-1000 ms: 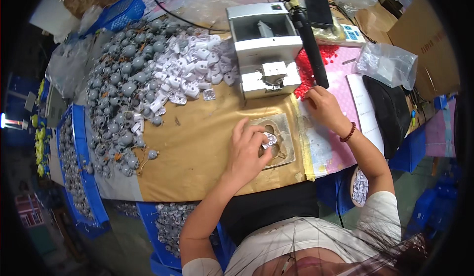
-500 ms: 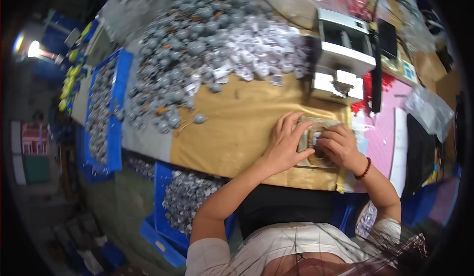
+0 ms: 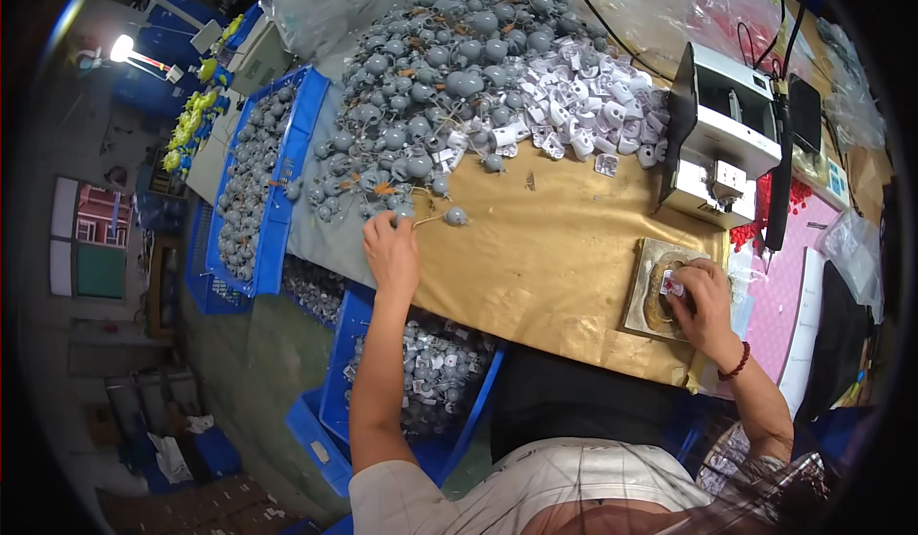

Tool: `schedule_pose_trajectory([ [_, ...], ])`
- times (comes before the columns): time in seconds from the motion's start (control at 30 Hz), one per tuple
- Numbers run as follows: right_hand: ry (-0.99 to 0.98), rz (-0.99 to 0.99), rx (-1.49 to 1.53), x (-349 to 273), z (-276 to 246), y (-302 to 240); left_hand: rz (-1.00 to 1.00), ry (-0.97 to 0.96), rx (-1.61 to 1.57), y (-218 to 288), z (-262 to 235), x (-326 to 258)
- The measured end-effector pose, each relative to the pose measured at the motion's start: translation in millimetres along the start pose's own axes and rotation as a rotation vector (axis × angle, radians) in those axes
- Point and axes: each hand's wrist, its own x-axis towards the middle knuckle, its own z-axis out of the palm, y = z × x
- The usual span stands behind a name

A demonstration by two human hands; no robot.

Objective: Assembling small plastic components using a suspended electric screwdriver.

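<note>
My left hand [image 3: 390,253] is at the near edge of a heap of grey ball-shaped parts [image 3: 464,84], its thumb and fingers closing round one grey ball [image 3: 404,212]. By the front right of the table, my right hand [image 3: 706,307], with a beaded bracelet on its wrist, pinches a small white part with red on it [image 3: 672,283]. This part sits inside the oval hollow of a square block-like fixture [image 3: 641,317]. A loose grey ball with a cord [image 3: 455,217] lies just right of my left hand.
White plastic pieces [image 3: 583,105] are heaped beside the grey balls. A white-and-black machine [image 3: 722,133] stands behind the fixture, with red bits [image 3: 765,212] to its right. Blue crates [image 3: 298,157] of grey parts flank the table's left; another crate [image 3: 335,396] is below the front edge.
My left hand has left the fixture and moved far left to the heap of grey balls. My right hand stays at the fixture, now with the white-and-red part visible. The whole view has shifted.
</note>
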Motion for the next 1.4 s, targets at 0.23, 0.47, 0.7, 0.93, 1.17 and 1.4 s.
schedule_pose_trajectory([
  [0.23,0.14,0.18,0.26,2,-21,7,-0.012,0.305,-0.509,-3,-16,20],
  [0.47,0.063,-0.051,0.315,60,-59,-45,0.186,-0.076,-1.15,110,-102,23],
  [0.7,-0.389,0.401,1.095,58,-53,-79,-0.185,-1.097,-1.967,234,-110,-7],
  [0.93,-0.247,0.172,0.389,21,-52,-29,-0.334,-1.156,-1.924,252,-67,-47],
  [1.17,-0.198,-0.093,-0.176,15,-19,-15,0.373,-0.353,-1.179,263,-51,-48],
  [1.4,-0.325,-0.137,-0.289,21,-22,-24,0.415,-0.384,-1.153,272,-50,-46],
])
